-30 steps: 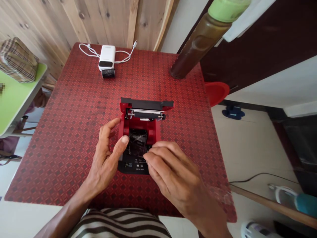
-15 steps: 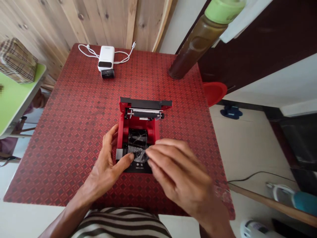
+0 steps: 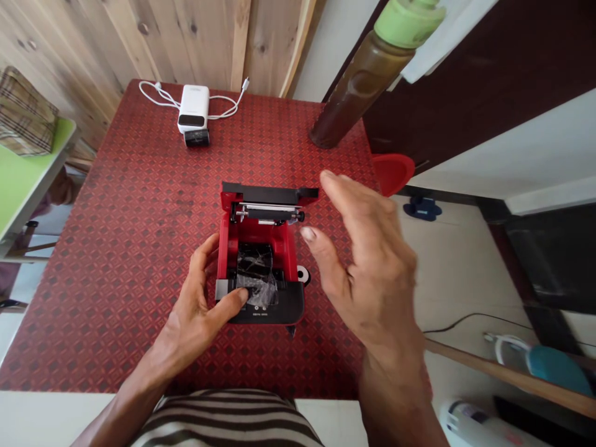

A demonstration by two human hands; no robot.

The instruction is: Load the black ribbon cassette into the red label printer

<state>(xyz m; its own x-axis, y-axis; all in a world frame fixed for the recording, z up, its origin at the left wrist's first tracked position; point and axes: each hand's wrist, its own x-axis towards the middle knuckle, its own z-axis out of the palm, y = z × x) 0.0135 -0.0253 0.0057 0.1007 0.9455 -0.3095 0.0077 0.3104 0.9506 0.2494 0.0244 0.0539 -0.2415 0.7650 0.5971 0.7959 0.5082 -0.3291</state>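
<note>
A small red and black receipt printer [image 3: 288, 297] stands on the table with its lid [image 3: 270, 194] raised, the rod and roller under the lid showing. Inside lies a black roll [image 3: 254, 256], with crinkled clear plastic film [image 3: 263, 290] coming from it over the front edge. My left hand [image 3: 205, 298] grips the printer's left side, its thumb pressing on the film. To the right of the lid, my right hand [image 3: 367, 261] is in the air with thumb and fingers apart, holding nothing. A small white roll end [image 3: 303, 275] shows against the printer's right side.
At the back of the red patterned table [image 3: 153, 205] lie a white power bank [image 3: 194, 107] with a cable and a small black roll [image 3: 196, 138]. A tall brown bottle with a green cap [image 3: 354, 87] stands back right. A red stool [image 3: 395, 172] is beyond the table's right edge.
My right hand has let go of the plastic film and moved up and right, its fingers spreading. The white roll end has come into view. My left hand stays on the printer.
</note>
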